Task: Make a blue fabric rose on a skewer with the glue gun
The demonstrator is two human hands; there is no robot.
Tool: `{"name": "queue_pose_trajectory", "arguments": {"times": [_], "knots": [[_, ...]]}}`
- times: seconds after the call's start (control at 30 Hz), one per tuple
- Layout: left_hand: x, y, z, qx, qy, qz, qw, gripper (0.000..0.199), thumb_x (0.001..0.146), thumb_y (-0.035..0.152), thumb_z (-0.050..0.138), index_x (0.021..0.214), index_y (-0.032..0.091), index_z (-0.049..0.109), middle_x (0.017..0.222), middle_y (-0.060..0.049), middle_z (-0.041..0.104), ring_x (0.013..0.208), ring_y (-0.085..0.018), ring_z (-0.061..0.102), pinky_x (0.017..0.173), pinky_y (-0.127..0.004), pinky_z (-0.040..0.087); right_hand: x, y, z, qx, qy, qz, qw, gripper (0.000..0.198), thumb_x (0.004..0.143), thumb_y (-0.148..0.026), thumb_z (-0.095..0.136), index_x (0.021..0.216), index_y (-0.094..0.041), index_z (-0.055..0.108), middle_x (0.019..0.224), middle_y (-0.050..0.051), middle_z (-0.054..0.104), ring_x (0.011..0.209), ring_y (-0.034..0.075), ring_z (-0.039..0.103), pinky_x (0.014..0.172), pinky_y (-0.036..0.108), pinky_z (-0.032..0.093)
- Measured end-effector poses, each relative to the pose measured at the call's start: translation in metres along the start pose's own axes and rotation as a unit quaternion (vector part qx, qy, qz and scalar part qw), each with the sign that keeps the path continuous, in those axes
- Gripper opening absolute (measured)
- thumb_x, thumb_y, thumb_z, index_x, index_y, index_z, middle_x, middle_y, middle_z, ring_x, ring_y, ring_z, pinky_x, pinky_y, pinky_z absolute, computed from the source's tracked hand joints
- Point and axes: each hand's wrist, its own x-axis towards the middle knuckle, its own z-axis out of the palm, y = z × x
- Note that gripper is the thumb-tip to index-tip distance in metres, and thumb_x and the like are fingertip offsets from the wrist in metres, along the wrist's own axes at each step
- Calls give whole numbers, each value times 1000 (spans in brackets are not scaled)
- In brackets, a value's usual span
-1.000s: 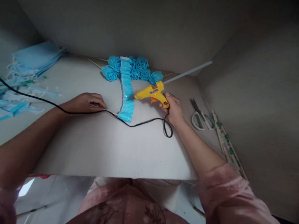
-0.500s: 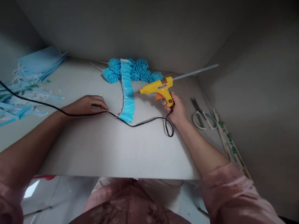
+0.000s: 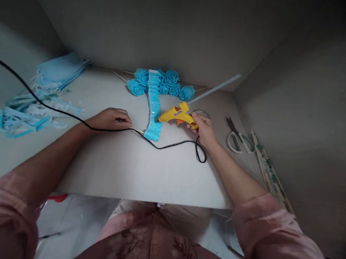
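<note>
My right hand (image 3: 203, 128) is wrapped round the grip of a yellow glue gun (image 3: 178, 113), a long clear glue stick (image 3: 216, 88) rising from its back. The gun's nozzle is at the right edge of a ruffled blue strip (image 3: 154, 100), close to the strip's near end. On the left, my left hand (image 3: 114, 119) is closed on a thin wooden stick (image 3: 137, 131), whose far tip meets the bottom end of the strip. The gun's black cord (image 3: 162, 148) loops below my right hand and runs across by my left wrist.
Several blue crepe-like flowers (image 3: 172, 78) on sticks lie at the back under the strip's top. Blue face masks (image 3: 58, 70) and cut scraps (image 3: 26, 120) lie left. Scissors (image 3: 240, 142), wooden sticks (image 3: 267, 165) and a partly hidden round object (image 3: 202, 112) are right.
The glue gun has come down along the strip toward its near end, its tail tilting. My left hand keeps the stick at the strip's bottom. The whole view has shifted slightly.
</note>
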Motion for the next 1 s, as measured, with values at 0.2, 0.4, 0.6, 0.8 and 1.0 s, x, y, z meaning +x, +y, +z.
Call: {"name": "queue_pose_trajectory", "arguments": {"times": [0.2,0.4,0.6,0.8,1.0], "knots": [[0,-7,5,11,19,20,1000,35,95,49,63,90,19,78,89,-5,73,78,-14,68,75,-20,50,0,-4,3,0,24,10,1000,56,75,-75,71,61,-21,61,53,-1,60,40,7,36,37,23,22],[0,-15,4,32,18,44,998,34,95,50,62,96,19,79,97,-7,75,88,-16,68,82,-22,51,2,2,0,28,22,13,999,52,76,-70,75,64,-21,62,55,0,62,40,6,37,36,22,23],[0,-11,0,38,8,39,998,33,95,48,63,96,19,79,93,-8,75,86,-17,67,81,-24,50,4,6,-2,57,31,3,998,46,76,-63,79,65,-21,63,54,0,62,39,6,38,35,23,20],[0,-6,1,22,13,24,999,35,96,49,63,86,19,78,85,-7,74,81,-16,67,76,-24,49,4,1,-1,58,42,17,997,44,80,-62,76,67,-23,60,55,0,62,39,8,39,35,24,20],[1,-4,1,14,19,28,999,35,96,48,63,84,19,78,86,-6,74,80,-15,67,77,-23,49,3,0,-1,50,36,23,998,45,78,-62,78,66,-23,59,54,0,61,39,7,38,35,23,21]]}}
